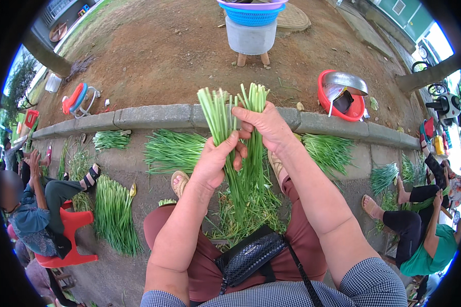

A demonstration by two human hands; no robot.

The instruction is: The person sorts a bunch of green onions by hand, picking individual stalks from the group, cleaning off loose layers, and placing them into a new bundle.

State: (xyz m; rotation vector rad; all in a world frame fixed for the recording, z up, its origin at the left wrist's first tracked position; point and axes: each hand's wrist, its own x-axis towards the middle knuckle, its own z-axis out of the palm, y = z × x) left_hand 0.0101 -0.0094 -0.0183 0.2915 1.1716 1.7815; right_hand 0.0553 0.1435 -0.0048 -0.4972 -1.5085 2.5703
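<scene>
My left hand (214,162) is closed round a thick bunch of chives (216,113), its pale cut stalk ends pointing up. Beside it, my right hand (269,129) grips a smaller bunch (254,97), fingers and thumb closed on the stalks. The two hands nearly touch in front of my chest, and the long green leaves (251,176) of the bunches hang down together between my knees. Under them, loose leaves and trimmings (266,210) litter the ground. A black woven pouch (253,261) lies on my lap.
Heaps of chives lie ahead on the left (174,151) and right (328,152), with another pile (115,212) farther left. A stone kerb (153,116) runs across. Beyond it stand a red basin (353,110) and a grey stool-like stand (251,38). Other people sit at both sides.
</scene>
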